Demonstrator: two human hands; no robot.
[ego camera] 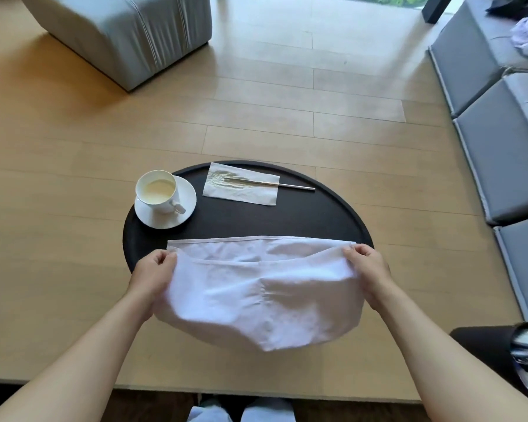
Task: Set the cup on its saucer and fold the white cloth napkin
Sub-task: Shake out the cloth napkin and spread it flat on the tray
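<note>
A white cup (157, 190) holding a pale creamy drink stands on its white saucer (186, 198) at the far left of a round black table (287, 220). The white cloth napkin (256, 293) is doubled over across the table's near side, its far hem lying flat and its near part sagging over the edge. My left hand (154, 275) pinches the napkin's left corner. My right hand (366, 269) pinches the right corner. Both hands hold the upper layer just above the table.
A paper sleeve (241, 184) with a metal utensil handle (296, 186) sticking out lies at the table's far side. A light grey ottoman (125, 35) stands far left and grey sofa cushions (500, 141) run along the right. A dark bin (525, 357) is near right.
</note>
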